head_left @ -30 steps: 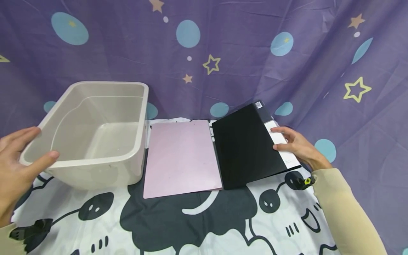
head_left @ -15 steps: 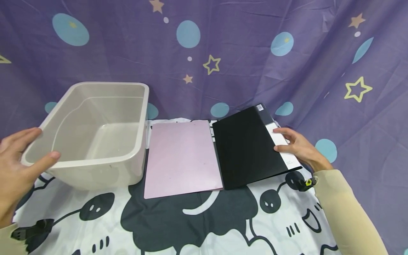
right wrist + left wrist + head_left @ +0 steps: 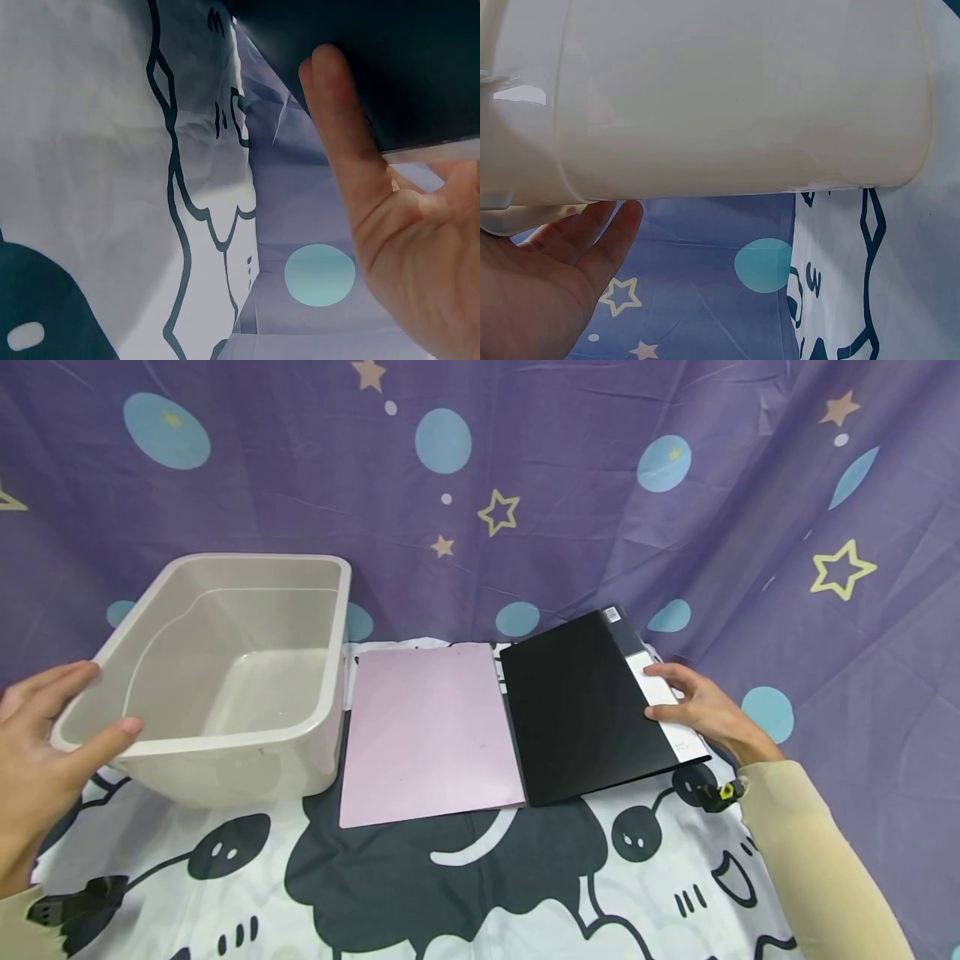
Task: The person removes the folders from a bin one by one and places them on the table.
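In the head view, my right hand (image 3: 697, 706) grips a black file folder (image 3: 577, 710) along its spine, which bears a white label strip and a small barcode sticker. The folder's right side is raised, and its left edge lies against a pink folder (image 3: 431, 735) resting flat. From the right wrist view, one finger (image 3: 337, 97) presses along the dark cover. At the far left, my left hand (image 3: 56, 743) holds the near left corner of a large beige plastic tub (image 3: 217, 743), thumb over the rim. The left wrist view shows its fingers (image 3: 619, 225) at the tub's outer wall.
A black-and-white cartoon cloth (image 3: 450, 893) covers the table. Behind it hangs a purple curtain (image 3: 555, 468) with stars and blue spots. The tub stands close to the curtain, just left of the pink folder.
The black folder's raised spine side has dropped slightly, with my right hand moving down a little along with it. My left hand stays at the tub.
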A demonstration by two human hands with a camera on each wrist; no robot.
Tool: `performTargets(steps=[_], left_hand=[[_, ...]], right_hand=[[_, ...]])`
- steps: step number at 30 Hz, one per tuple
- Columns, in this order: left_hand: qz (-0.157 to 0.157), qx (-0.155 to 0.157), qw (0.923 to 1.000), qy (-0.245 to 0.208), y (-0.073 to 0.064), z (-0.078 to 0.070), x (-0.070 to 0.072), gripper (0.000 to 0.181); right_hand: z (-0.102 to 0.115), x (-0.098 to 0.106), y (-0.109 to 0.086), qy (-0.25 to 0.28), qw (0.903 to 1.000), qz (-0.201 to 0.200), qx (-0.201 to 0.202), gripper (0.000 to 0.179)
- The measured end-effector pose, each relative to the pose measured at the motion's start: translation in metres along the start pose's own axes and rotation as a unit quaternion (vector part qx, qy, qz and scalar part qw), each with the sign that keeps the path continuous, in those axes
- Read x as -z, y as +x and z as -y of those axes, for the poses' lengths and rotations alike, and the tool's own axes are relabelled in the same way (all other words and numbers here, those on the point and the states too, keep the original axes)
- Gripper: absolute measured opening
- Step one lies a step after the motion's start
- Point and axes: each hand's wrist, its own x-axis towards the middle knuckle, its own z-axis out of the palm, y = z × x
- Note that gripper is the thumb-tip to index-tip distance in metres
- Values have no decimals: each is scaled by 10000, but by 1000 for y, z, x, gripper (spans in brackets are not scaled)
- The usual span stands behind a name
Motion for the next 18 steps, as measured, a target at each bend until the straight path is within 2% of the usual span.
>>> performTargets(steps=[10, 18], left_hand=[[82, 141, 9998, 129, 1, 0, 0, 68], [293, 152, 9983, 483, 2, 1, 2, 70]], right_hand=[[-2, 1, 0, -256, 9995, -27, -186, 72], [-4, 1, 0, -367, 9991, -61, -202, 72]])
